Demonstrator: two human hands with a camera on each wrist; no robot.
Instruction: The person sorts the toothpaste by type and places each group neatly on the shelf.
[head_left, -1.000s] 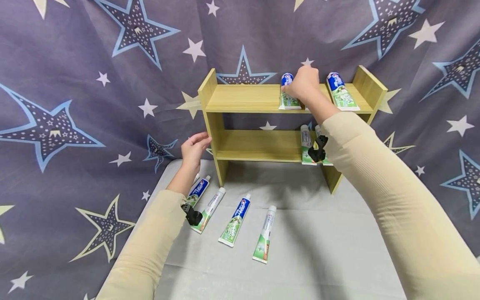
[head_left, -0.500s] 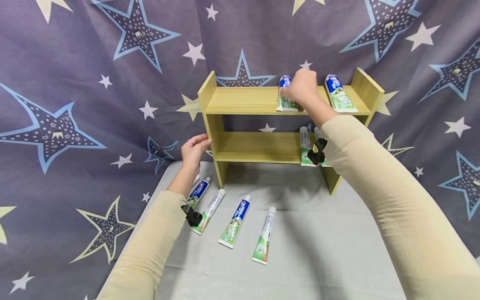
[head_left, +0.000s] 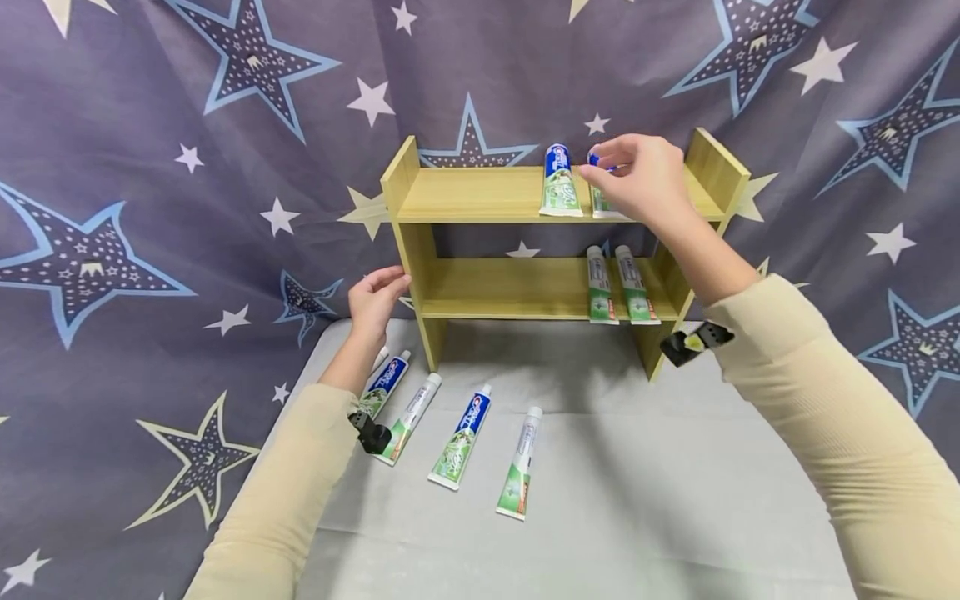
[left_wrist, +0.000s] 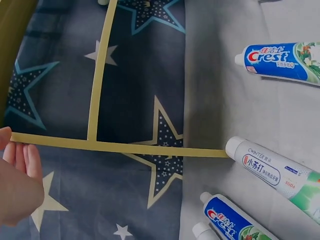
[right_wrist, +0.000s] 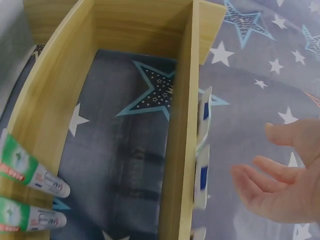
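Toothpaste tubes (head_left: 460, 437) are spread over a grey-covered bench (head_left: 450, 550) and a two-tier wooden rack (head_left: 472, 187), both backed by a star-patterned curtain (head_left: 165, 375). At far left, the rack's side panel (head_left: 422, 292) is touched by the fingers of the left grip (head_left: 373, 304), which is left relaxed and unclenched. Five tubes are laid slantwise on the bench, the leftmost largely hidden by the left wrist, the other four alternating blue-and-green with white-and-green. On the upper board, a blue-and-green tube (head_left: 561, 183) is set with its green end toward the front edge. Below, two white-and-green tubes (head_left: 602, 292) are placed side by side, slightly apart. At right, a second upper tube (head_left: 603, 204) is partly covered by the right grip (head_left: 641, 179), whose fingers are loosely curved and parted, clear of the tubes.
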